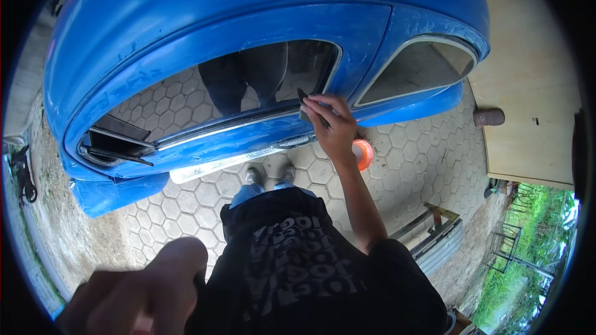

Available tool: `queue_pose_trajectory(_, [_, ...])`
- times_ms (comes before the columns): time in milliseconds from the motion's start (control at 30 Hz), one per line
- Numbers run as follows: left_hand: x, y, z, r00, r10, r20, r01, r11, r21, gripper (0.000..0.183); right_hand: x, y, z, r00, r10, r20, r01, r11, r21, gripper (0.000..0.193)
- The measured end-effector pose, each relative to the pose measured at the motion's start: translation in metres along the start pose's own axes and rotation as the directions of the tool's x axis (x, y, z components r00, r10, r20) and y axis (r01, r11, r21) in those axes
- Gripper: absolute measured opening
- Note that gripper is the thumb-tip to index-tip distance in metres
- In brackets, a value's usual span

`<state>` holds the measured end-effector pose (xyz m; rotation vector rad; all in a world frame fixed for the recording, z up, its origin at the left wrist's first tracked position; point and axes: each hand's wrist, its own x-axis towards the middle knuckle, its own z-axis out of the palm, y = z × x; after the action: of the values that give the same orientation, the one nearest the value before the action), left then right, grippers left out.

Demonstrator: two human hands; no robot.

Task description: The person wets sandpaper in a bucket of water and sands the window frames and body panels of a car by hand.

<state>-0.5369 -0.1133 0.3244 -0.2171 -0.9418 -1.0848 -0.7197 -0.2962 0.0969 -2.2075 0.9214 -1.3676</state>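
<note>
My right hand (332, 123) pinches a thin, dark, flat piece (303, 103), perhaps sandpaper or a small scraper, between thumb and fingers. That piece is at the lower rear corner of the side window (248, 80) of a blue car (273, 18). Pale scuffs and streaks mark the blue paint around the window frames. Close below the camera, at the lower left, my left hand (139, 288) is raised away from the car. Its fingers are curled, and whatever is inside them, if anything, is hidden.
Behind the door window is a smaller rear side window (419, 71). An orange and white cone (362, 154) stands beyond my right forearm on hexagonal paving (410, 167). A white strip (223, 164) runs along the car's lower side. Metal frames (434, 232) lie at right, near a pale wall (528, 74).
</note>
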Motion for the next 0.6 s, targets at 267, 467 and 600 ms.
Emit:
queue_pose_trajectory(267, [-0.254,-0.054,-0.170,0.171,-0.324,-0.931,0.836,0.547,-0.036,0.011,-0.049,0.019,0.013,0.983,0.146,0.110,-0.155,0.985,0.073,0.020])
queue_pose_trajectory(467, [-0.461,-0.002,-0.226,0.274,-0.267,-0.924,0.640,-0.666,0.382,0.026,-0.068,0.019,0.024,0.980,0.167,0.111,-0.166,0.986,-0.013,0.019])
queue_pose_trajectory(600, [-0.503,0.024,-0.228,0.160,-0.298,-0.941,0.617,-0.714,0.331,0.029,-0.046,0.024,0.010,0.908,0.145,-0.393,-0.244,0.945,-0.216,0.016])
